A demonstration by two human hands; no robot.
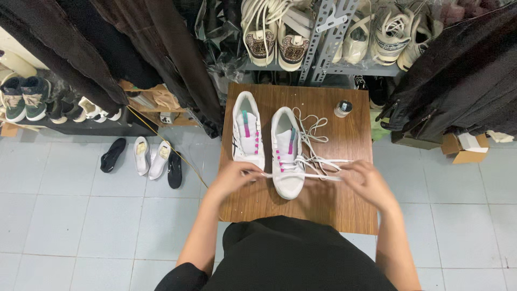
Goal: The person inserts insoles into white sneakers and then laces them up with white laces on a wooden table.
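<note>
Now both hands (301, 180) stretch a lace (318, 160) across the sneaker (287, 156).

Small dark-capped jar (342, 108) on wooden table (344, 210); loose shoes (142, 156) on tiled floor (64, 215); hanging dark coats (458, 81).

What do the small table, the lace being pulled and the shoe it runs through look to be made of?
Table: wood or wood-look laminate, brown with visible grain, slight sheen. Lace: flat white woven fabric, limp and looping, stretched between the left hand and right hand. Shoe: smooth white upper, probably leather or synthetic, with pink eyelet tabs.
</note>
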